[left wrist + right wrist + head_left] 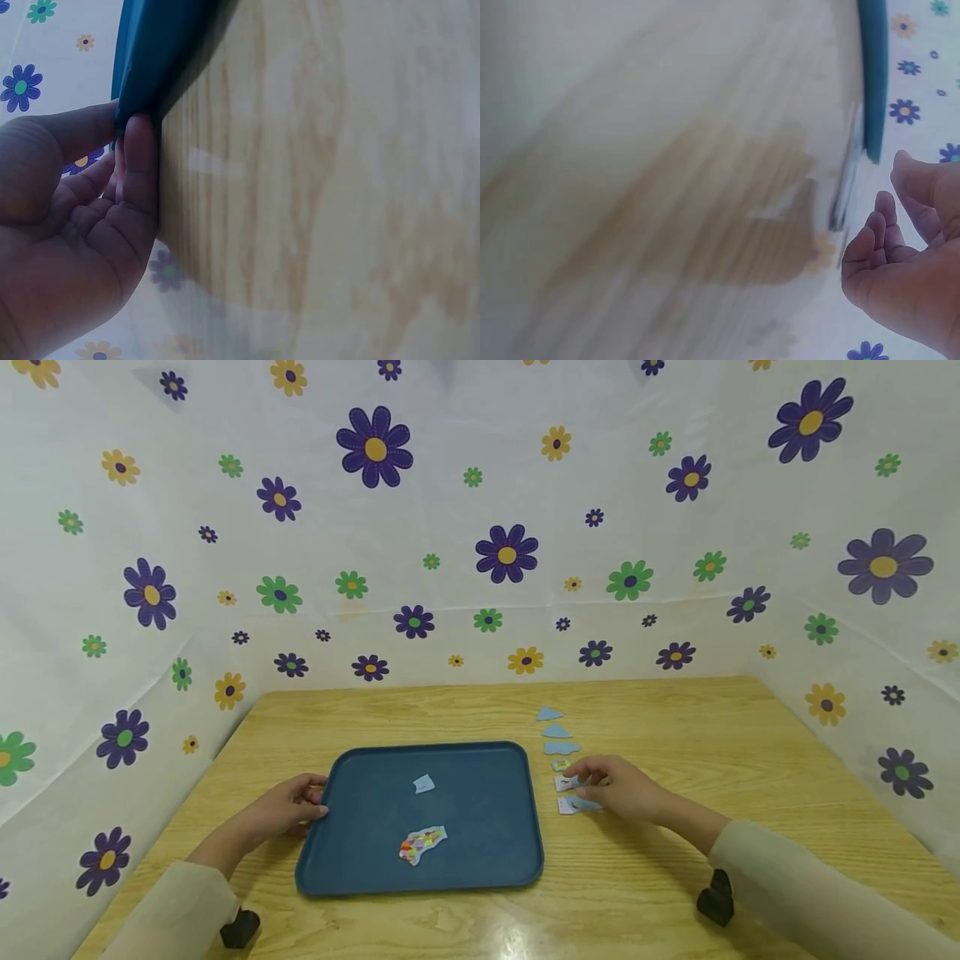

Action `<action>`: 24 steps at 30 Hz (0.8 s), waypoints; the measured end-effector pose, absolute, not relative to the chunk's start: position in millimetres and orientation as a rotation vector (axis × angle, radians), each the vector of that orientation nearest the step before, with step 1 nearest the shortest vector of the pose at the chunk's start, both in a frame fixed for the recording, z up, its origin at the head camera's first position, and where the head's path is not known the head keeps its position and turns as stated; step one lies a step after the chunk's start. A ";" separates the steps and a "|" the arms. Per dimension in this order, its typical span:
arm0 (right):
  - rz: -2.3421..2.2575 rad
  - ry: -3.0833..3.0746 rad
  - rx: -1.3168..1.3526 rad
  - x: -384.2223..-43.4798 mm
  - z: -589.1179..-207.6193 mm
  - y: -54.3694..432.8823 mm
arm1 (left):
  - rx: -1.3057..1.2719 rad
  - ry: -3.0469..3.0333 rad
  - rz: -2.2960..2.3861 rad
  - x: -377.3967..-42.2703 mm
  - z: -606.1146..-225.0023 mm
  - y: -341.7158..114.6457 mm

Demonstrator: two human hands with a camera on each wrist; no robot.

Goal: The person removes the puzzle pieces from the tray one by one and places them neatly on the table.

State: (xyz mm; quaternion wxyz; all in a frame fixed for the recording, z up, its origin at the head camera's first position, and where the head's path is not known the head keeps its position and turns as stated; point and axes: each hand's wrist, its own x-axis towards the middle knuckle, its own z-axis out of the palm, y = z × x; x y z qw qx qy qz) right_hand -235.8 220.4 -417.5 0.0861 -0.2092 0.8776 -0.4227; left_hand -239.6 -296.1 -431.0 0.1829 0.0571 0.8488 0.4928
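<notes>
My left hand (288, 807) pinches the left rim of a dark blue tray (487, 852), thumb on top and fingers beneath, as the left wrist view shows. On the tray lie a small light blue piece (423, 784) and a bright patchwork piece (422, 844), both flat like cut-picture pieces. To the right of the tray my right hand (618, 787) hovers with loosely bent fingers over two pale pieces, an upper one (563, 783) and a lower one (567, 806), partly covering them. In the right wrist view a gap shows between thumb and fingers, with nothing held.
Beyond the right hand, a column of flat pieces runs back along the wooden table (675, 727): a small yellow-green one (560, 765) and light blue ones (557, 731). Flower-printed white cloth (442, 510) hangs behind and on both sides.
</notes>
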 end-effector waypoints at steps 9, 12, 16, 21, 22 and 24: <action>-1.313 2.547 -0.681 -247.3 -411.9 188.8 | 0.167 2.389 1.396 -239.1 -430.1 -296.8; -1.328 2.518 -0.701 -250.5 -409.3 175.8 | 0.162 2.396 1.390 -238.1 -429.7 -296.4; -1.318 2.501 -0.741 -254.9 -405.7 157.9 | 0.155 2.402 1.384 -237.9 -430.0 -296.1; -1.314 2.469 -0.732 -261.9 -403.5 131.1 | 0.155 2.404 1.387 -239.0 -430.4 -296.1; -1.313 2.461 -0.726 -263.3 -403.7 125.1 | 0.161 2.404 1.386 -239.1 -430.6 -296.2; -1.296 2.448 -0.718 -265.9 -404.7 113.0 | 0.165 2.400 1.386 -238.9 -430.6 -296.2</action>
